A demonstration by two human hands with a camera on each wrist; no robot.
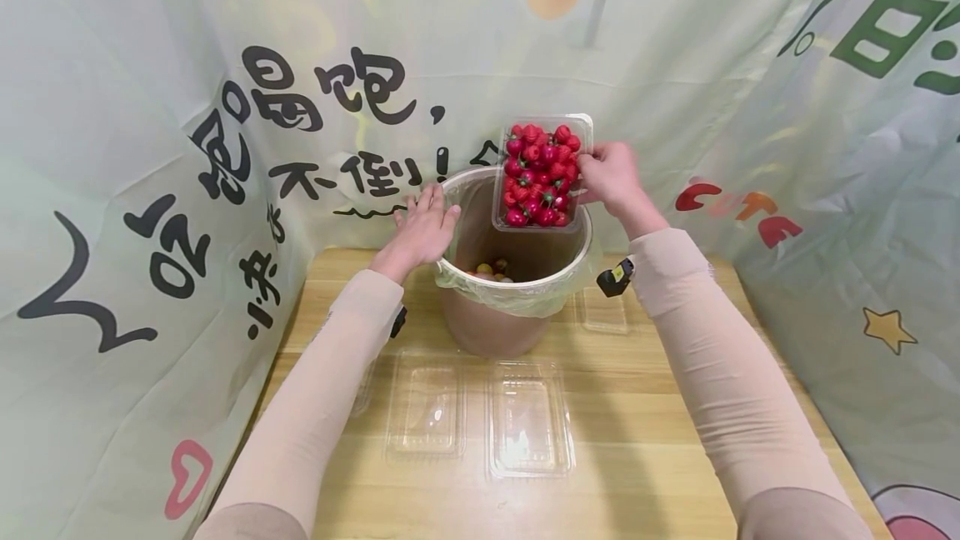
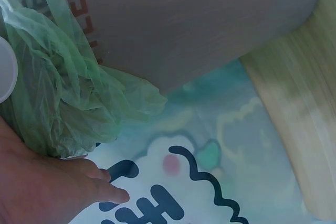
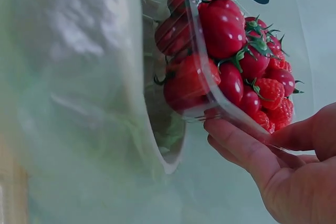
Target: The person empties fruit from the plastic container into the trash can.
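My right hand (image 1: pixel 615 177) grips the side edge of a clear plastic box (image 1: pixel 551 118), with the thumb on the upper side and fingers beneath. Inside it are red cherry tomatoes (image 3: pixel 223 27) with green stems and bumpy red berries (image 3: pixel 272 92). The box is tilted over the mouth of a brownish bin (image 1: pixel 491 332). A pale green bag (image 1: pixel 517 300) lines the bin and folds over its white rim. My left hand (image 1: pixel 423 232) rests at the bin's left rim, fingers extended. Small yellowish round things (image 1: pixel 491 269) lie low in the bin, partly hidden.
Two clear plastic containers or lids (image 1: pixel 426 407) (image 1: pixel 528 419) lie on the wooden table (image 1: pixel 622 473) in front of the bin. Another clear piece (image 1: pixel 602 311) lies right of it; one more shows beside the left forearm. Printed cloth (image 1: pixel 675 65) encloses the table's back and sides.
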